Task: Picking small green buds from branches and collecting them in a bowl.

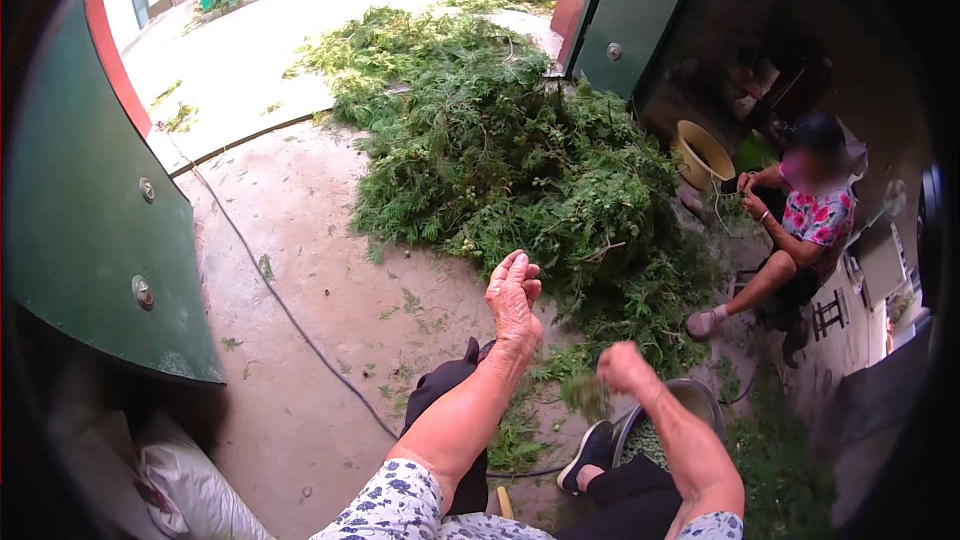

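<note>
My left hand is raised over my knee, in front of the big heap of cut evergreen branches. Its thumb and fingers are pinched together, and whatever they may hold is too small to make out. Lower and to the right, my right hand is closed, slightly blurred, with a green evergreen sprig hanging at its left side. Just below that hand stands a round metal basin, holding many small pale green cones or berries. My right forearm covers part of the basin.
A person in a flowered top sits at right, both hands on a twig, near a yellow tub. A dark cable crosses the concrete floor. Green metal doors flank the doorway; white sacks lie at lower left.
</note>
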{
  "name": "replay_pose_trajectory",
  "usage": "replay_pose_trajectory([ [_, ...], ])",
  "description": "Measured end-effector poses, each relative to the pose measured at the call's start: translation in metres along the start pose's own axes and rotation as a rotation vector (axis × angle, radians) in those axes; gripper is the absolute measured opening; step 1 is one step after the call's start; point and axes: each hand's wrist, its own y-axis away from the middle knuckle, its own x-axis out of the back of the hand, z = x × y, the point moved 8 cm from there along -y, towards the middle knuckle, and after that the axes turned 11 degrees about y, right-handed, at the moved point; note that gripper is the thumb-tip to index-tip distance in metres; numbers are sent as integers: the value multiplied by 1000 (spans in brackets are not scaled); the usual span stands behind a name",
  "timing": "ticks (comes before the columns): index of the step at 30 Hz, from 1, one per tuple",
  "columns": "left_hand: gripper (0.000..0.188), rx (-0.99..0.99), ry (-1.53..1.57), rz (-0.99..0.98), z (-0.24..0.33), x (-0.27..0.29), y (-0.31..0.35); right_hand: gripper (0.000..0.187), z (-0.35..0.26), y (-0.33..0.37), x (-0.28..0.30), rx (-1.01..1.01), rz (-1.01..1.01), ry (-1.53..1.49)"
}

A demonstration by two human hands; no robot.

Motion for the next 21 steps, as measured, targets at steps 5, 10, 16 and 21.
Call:
replay_pose_trajectory([
  [5,23,3,-44,35,12,3,5,62,-83,69,265,685,998,-1137],
  [10,24,97,-119,-27,-4,0,-3,22,-64,59,205,531,1005,-931],
  [16,18,188,-236,-148,-19,-19,-18,25,99,-31,-5,-72,675,-1084],
  [21,18,317,-270,-271,-53,-36,-11,19,167,-48,-194,-451,422,-1290],
])
